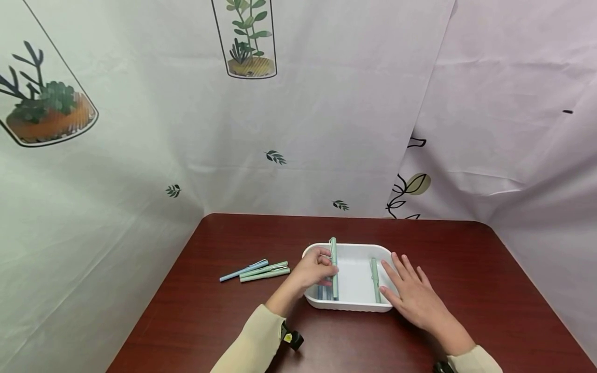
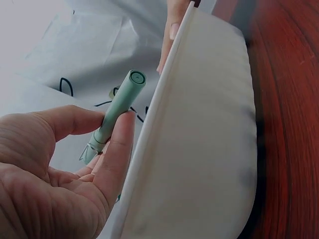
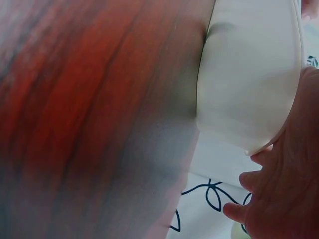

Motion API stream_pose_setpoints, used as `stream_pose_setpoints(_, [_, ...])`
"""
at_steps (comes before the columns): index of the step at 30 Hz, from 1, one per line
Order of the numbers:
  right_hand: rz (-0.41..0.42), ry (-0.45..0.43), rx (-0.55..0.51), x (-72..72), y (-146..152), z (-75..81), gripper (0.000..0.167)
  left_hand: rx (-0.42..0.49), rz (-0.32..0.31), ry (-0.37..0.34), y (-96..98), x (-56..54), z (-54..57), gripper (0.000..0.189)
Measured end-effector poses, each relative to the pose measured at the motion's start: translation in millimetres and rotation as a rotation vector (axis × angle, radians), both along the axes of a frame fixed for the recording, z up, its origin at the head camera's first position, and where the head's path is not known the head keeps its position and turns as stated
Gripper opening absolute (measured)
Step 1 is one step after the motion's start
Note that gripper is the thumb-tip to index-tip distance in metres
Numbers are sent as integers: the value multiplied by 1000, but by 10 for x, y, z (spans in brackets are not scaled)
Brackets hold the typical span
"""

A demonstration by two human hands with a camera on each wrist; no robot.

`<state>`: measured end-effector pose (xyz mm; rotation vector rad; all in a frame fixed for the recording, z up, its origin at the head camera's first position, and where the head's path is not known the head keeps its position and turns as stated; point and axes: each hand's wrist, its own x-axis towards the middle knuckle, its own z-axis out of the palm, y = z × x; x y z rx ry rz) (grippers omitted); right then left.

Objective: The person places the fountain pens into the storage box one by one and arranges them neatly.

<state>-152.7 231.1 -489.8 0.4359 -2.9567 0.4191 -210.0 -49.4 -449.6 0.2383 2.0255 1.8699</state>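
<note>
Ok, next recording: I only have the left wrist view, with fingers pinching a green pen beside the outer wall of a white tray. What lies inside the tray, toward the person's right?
Observer: The head view shows another green pen inside the white tray, near its right end.
Operator: Are there any pens outside the tray?
Observer: Yes, three pens lie on the table, on the person's left: one blue, two green.
Operator: I just catch fingers past the rim. How does that hand lie?
Observer: That is the right hand; the head view shows its fingers spread at the tray's right end.
</note>
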Motion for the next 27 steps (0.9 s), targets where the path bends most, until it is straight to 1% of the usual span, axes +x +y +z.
stream_pose_setpoints(5, [2, -1, -7, 3, -2, 4, 71, 13, 10, -27, 92, 6, -20, 43])
stream_pose_setpoints(15, [1, -1, -4, 1, -3, 0, 70, 1, 16, -34, 290, 23, -61, 42])
stream_pose_setpoints(23, [6, -8, -10, -5, -5, -5, 70, 14, 37, -51, 399, 12, -143, 41])
stream_pose_setpoints(27, [5, -8, -12, -3, -1, 1, 70, -9, 22, -48, 462, 2, -164, 41])
